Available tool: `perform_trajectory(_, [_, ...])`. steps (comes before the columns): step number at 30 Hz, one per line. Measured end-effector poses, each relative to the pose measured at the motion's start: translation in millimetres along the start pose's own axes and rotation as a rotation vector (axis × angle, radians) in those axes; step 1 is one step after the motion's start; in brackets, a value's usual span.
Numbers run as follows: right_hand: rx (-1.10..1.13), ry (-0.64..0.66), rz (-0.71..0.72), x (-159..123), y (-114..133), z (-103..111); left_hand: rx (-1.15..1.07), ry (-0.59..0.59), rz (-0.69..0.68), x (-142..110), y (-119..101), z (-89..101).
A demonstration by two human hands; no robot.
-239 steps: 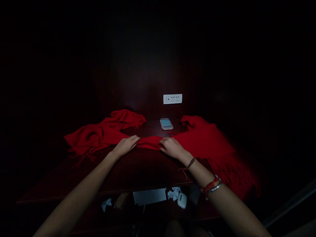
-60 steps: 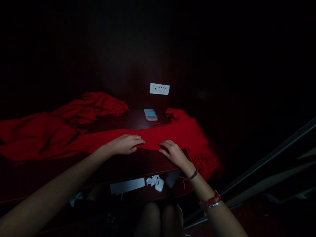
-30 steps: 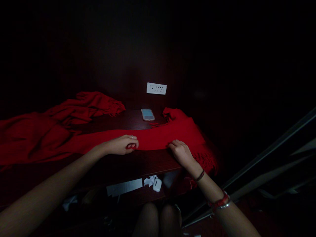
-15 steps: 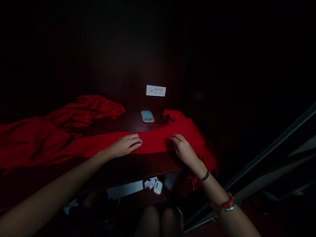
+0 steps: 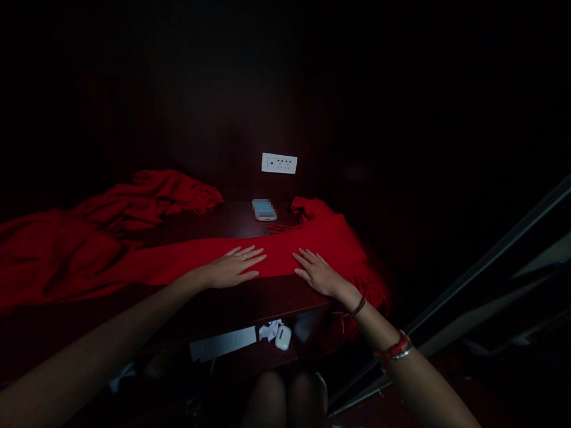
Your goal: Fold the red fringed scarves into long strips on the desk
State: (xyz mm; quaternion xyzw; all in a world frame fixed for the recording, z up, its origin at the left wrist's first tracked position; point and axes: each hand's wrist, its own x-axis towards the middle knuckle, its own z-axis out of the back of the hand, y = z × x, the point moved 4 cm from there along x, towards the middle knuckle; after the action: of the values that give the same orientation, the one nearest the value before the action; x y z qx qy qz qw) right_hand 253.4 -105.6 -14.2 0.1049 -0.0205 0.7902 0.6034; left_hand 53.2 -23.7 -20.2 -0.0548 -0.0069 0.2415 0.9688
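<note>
A long red scarf (image 5: 276, 249) with fringed ends lies across a dark wooden desk (image 5: 254, 303). Its middle stretch is flat, while the left part is bunched and folds back toward the wall. On the right the cloth spreads out and hangs over the desk's edge. My left hand (image 5: 236, 267) rests palm down on the scarf's near edge, fingers spread. Facing it, my right hand (image 5: 317, 272) also lies flat with fingers apart on the scarf. A gap of red cloth shows between the fingertips of both hands.
Behind the scarf lies a phone (image 5: 264, 210), its screen blurred out. A white socket panel (image 5: 279, 163) is on the dark wall. Below the desktop, a shelf holds a paper sheet (image 5: 223, 343), crumpled paper (image 5: 269, 330) and a white earbud case (image 5: 282, 337). A pale rail (image 5: 482, 255) slants at right.
Both hands have gone from loosely curled fingers to flat, spread ones on the scarf. My right hand has come slightly left and nearer to me. The view has shifted a little.
</note>
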Motion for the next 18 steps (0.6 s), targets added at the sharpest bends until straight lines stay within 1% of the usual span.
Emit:
perform_trajectory(2, [-0.006,0.045,-0.019,-2,-1,-1,-0.033,-0.013,-0.008,0,1,2.8])
perform_trajectory(4, [0.006,0.028,-0.033,3,2,6,-0.066,-0.095,0.011,0,6,6.8])
perform_trajectory(6, [0.025,-0.034,-0.03,13,11,16,-0.056,-0.192,0.099,0,16,9.6])
perform_trajectory(7, [0.035,-0.069,-0.019,20,18,20,-0.039,-0.207,0.161,-1,22,9.3])
perform_trajectory(9, [0.059,-0.108,0.01,36,34,21,-0.011,-0.148,0.264,-3,31,5.3])
perform_trajectory(10, [0.07,-0.105,0.025,43,41,18,-0.009,-0.099,0.295,-4,33,2.8])
perform_trajectory(12, [0.084,-0.052,0.036,54,53,6,-0.02,-0.025,0.318,-6,35,-0.4])
perform_trajectory(15, [0.069,0.038,0.014,59,60,-14,-0.026,-0.008,0.315,-7,33,0.0])
perform_trajectory(18, [0.057,0.042,0.003,55,58,-24,-0.024,-0.01,0.307,-7,32,0.7])
